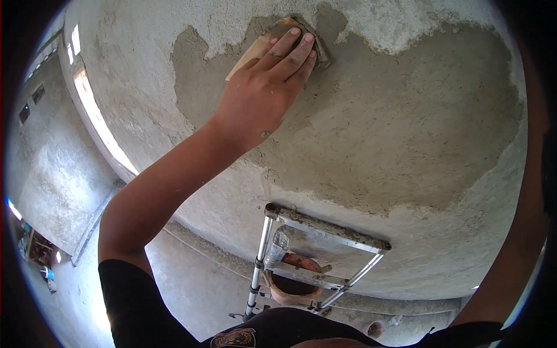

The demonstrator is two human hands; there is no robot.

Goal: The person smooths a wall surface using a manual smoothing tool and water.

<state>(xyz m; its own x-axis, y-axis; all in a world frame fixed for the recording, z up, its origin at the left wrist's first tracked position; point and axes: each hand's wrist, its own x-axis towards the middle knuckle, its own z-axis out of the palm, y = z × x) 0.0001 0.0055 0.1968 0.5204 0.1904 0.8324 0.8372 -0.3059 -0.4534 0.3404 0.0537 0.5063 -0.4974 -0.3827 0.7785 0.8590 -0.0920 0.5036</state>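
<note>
Float: a flat wooden float (272,43) lies pressed against the wall near the top of the view, at the upper edge of a dark patch of wet plaster (377,122).
Left hand: the left hand (264,93) lies flat on the float, fingers spread over its back, pushing it into the wall rather than gripping it.
Right hand: only a forearm (510,232) shows along the right edge; the hand itself is out of view, so its state cannot be told.
Plaster: the wet patch is bordered by paler, rougher plaster (400,23) above and a dry wall (133,69) to the left.
Ladder: a metal ladder (316,255) stands below, with a water bottle (278,246) and an orange bucket (293,284) at its top.
Risk, slipping: with only flat fingers on it, the float could likely slide off and fall.
Risk, surface: uneven pressure could gouge or pull the wet plaster.
Risk, footing: reaching up from a height, a lean could upset balance or knock the bottle.
</note>
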